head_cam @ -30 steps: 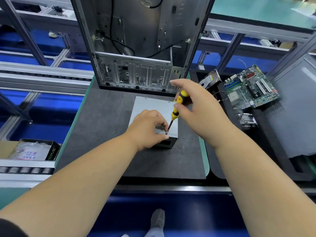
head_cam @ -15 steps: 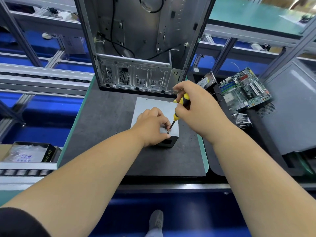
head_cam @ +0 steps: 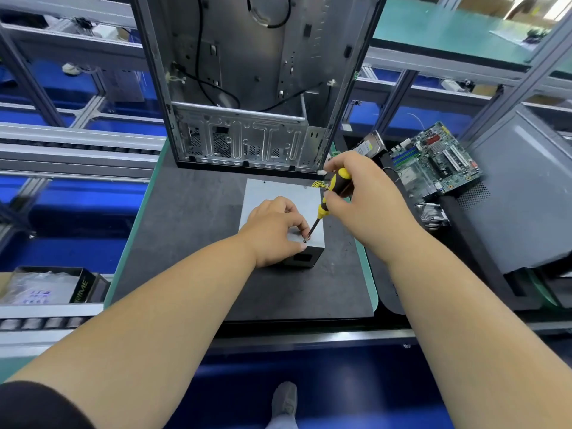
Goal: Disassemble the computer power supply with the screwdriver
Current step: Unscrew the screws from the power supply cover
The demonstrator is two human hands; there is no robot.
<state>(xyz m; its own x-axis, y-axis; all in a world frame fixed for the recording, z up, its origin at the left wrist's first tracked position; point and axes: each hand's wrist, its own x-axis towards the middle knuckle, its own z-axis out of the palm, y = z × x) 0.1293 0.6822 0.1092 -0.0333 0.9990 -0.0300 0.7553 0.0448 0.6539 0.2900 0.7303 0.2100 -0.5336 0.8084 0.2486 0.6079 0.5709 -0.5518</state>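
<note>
Right hand [head_cam: 368, 199] grips the screwdriver [head_cam: 328, 201], tip on the power supply [head_cam: 278, 193] near corner at 5 o'clock; left hand [head_cam: 275, 230] pinches beside it. Nothing has shifted (so I judge the screw still turning out).

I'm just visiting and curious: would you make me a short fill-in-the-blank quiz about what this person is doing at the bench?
1. The right hand grips a screwdriver whose handle is black and ____.
2. The screwdriver's tip sits at the near-right corner of the grey power supply, beside the fingers of the ____ hand.
3. Behind the power supply stands an opened computer ____.
4. The green motherboard lies to the ____ of the power supply.

Missing words: yellow; left; case; right
</note>
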